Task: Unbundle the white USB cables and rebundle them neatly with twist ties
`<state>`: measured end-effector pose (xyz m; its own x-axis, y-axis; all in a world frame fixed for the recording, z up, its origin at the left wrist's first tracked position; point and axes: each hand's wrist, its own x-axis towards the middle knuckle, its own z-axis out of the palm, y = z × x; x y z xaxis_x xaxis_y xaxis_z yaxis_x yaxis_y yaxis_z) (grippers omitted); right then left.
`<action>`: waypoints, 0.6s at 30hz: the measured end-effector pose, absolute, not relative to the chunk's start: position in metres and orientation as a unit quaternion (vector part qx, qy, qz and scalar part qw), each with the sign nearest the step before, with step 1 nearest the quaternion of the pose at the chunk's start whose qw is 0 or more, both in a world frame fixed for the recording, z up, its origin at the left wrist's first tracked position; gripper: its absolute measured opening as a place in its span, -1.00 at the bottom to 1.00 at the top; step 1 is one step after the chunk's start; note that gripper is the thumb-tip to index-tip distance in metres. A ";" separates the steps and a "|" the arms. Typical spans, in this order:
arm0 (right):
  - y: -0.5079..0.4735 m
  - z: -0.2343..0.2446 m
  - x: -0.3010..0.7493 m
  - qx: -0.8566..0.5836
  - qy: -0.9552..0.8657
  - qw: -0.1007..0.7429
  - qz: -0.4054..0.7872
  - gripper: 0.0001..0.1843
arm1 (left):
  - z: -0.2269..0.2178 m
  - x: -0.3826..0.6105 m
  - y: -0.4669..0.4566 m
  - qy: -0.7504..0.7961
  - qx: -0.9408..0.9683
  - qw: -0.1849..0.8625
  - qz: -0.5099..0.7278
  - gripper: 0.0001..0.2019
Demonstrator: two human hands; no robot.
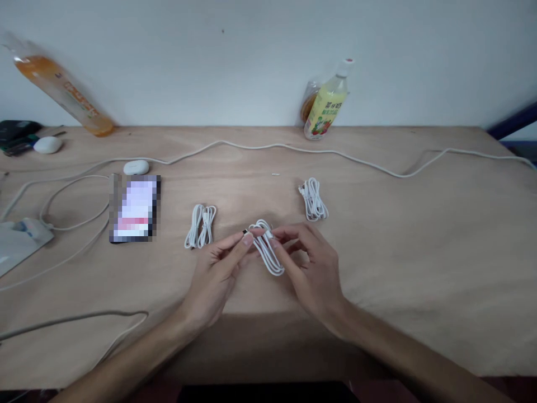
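Over the flat, light-brown surface (403, 252), the left hand (216, 268) pinches a small dark-ended plug (246, 232) in its fingers; the right hand (312, 263) pinches the thin, white, looped cable (271, 258) between them. Handling the plug seems underway; moving it calls for keeping loops gathered.

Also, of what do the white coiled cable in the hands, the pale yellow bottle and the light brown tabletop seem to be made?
White coiled cable: probably soft matte plastic or rubber, bending in smooth loops. Pale yellow bottle: likely glossy plastic, see-through near the neck. Light brown tabletop: perhaps wood or wood-look sheet, dull, with faint streaks.
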<state>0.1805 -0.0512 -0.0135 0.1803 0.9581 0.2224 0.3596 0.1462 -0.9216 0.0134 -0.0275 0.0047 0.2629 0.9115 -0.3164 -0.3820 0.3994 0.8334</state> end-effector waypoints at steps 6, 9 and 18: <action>-0.051 -0.013 0.180 -0.584 -0.599 0.492 0.242 -0.91 | 0.006 0.013 -0.027 0.412 0.318 0.729 0.445 -0.70; -0.051 -0.012 0.180 -0.589 -0.583 0.498 0.254 -0.95 | 0.004 0.012 -0.026 0.415 0.334 0.722 0.442 -0.72; -0.046 -0.009 0.178 -0.552 -0.432 0.551 0.452 -0.87 | 0.003 0.010 -0.025 0.434 0.355 0.706 0.433 -0.71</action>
<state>0.1779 -0.0457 -0.0089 0.2181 0.9756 -0.0238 -0.0219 -0.0195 -0.9996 0.0102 -0.0248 0.0026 0.2481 0.9194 -0.3053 -0.3023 0.3729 0.8772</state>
